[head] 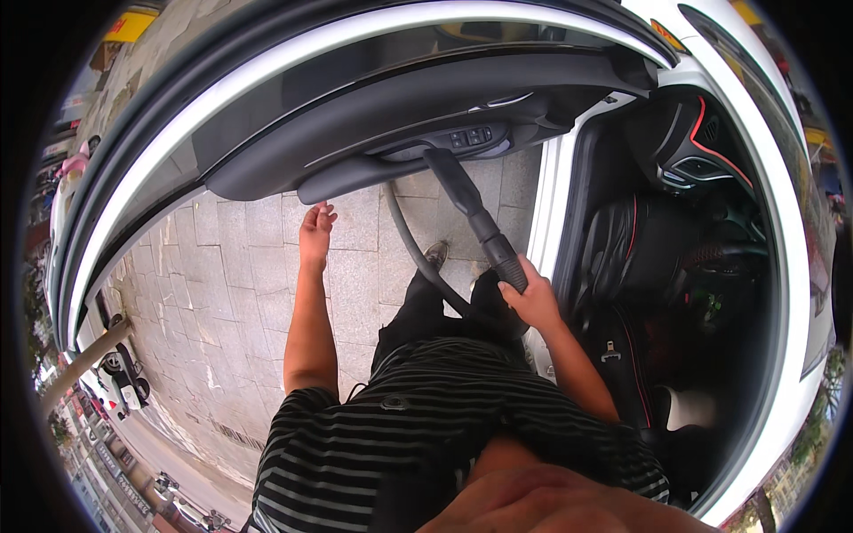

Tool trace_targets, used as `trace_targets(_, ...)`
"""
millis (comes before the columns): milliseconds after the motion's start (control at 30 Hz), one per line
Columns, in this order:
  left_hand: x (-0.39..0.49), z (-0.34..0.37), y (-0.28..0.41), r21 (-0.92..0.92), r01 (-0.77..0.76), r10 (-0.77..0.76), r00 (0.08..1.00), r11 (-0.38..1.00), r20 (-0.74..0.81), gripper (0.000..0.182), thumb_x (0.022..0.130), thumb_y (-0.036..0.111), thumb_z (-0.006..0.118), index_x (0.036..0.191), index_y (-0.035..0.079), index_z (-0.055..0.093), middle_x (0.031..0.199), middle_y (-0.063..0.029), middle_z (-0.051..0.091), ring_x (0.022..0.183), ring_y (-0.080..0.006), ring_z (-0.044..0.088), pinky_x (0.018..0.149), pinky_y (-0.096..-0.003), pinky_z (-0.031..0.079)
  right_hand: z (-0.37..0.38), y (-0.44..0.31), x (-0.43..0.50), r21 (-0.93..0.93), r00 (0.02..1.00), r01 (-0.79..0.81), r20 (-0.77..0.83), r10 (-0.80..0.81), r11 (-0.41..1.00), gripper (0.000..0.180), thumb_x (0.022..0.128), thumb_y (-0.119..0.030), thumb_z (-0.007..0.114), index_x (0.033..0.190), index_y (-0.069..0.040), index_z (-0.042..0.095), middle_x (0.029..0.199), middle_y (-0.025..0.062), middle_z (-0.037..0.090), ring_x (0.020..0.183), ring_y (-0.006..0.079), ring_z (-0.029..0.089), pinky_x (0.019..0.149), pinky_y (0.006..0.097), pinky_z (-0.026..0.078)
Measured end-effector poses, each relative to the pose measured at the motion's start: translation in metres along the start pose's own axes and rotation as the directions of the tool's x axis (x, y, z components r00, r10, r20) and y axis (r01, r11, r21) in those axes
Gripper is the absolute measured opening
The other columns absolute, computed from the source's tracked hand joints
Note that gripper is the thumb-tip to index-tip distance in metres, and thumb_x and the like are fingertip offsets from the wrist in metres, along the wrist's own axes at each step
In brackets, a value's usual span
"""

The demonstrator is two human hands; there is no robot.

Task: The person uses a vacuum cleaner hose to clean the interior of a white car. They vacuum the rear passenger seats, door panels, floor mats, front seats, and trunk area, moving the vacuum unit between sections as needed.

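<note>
My right hand (533, 296) is wrapped around the ribbed collar of a black vacuum cleaner nozzle (476, 210). The flat tip of the nozzle lies at the switch panel (470, 138) on the inside of an open car door (333, 113). A grey vacuum hose (406, 233) hangs below the door and curves back toward my legs; where it joins the nozzle is hidden. Just under the rear end of the door's armrest (346, 178) is my left hand (317, 225). Its fingers are loosely curled and slightly apart, with nothing visible in them.
On the right, the white door sill (550, 193) borders the black car interior, with a red-trimmed seat (620, 233) and a seat-belt buckle tongue (610, 352). Paving slabs (253, 266) cover the ground. A pole (86, 366) and parked scooters (123, 380) stand at the left.
</note>
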State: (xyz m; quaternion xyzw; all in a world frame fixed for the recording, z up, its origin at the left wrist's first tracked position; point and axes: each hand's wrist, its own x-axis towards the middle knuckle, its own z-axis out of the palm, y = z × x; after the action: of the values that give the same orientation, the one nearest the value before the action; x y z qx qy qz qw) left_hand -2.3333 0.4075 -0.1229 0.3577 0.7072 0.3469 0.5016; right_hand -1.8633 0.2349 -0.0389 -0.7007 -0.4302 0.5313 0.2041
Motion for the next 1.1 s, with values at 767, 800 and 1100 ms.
trace_targets(767,-0.008,-0.267,0.271,-0.298,-0.897,0.311,0.4,0.327,-0.862,0.057,0.11,0.05,0.038,0.128,0.002,0.061,0.125,-0.0155,0.066,0.117,-0.0283,0.064,0.108,-0.0469,0.05,0.093,-0.16,0.017,-0.295,0.998,-0.062,-0.01,0.062,0.954,0.048,0.084,-0.042,0.072,0.112,-0.004,0.065,0.087,0.0211,0.072,0.082,0.0367,0.074,0.077,0.0462,0.058)
trace_targets(800,-0.007,-0.269,0.276,-0.307,-0.889,0.431,0.438,0.34,-0.789,0.061,0.109,0.052,0.04,0.135,0.0,0.06,0.132,-0.0175,0.065,0.122,-0.0302,0.063,0.111,-0.0475,0.049,0.096,-0.156,0.0,-0.305,1.0,-0.011,0.0,0.012,0.952,0.05,0.083,-0.043,0.072,0.114,-0.005,0.064,0.089,0.0217,0.073,0.086,0.0385,0.074,0.08,0.0474,0.057)
trace_targets(1100,-0.057,-0.252,0.309,-0.409,-0.764,0.284,0.591,0.499,-0.755,0.087,0.108,0.06,0.04,0.154,-0.013,0.037,0.154,-0.0299,0.05,0.141,-0.0434,0.053,0.121,-0.0512,0.045,0.125,-0.096,-0.192,-0.103,0.964,-0.037,-0.265,0.008,0.994,0.054,0.086,-0.039,0.075,0.128,-0.008,0.06,0.091,0.0225,0.072,0.087,0.04,0.072,0.081,0.0479,0.054)
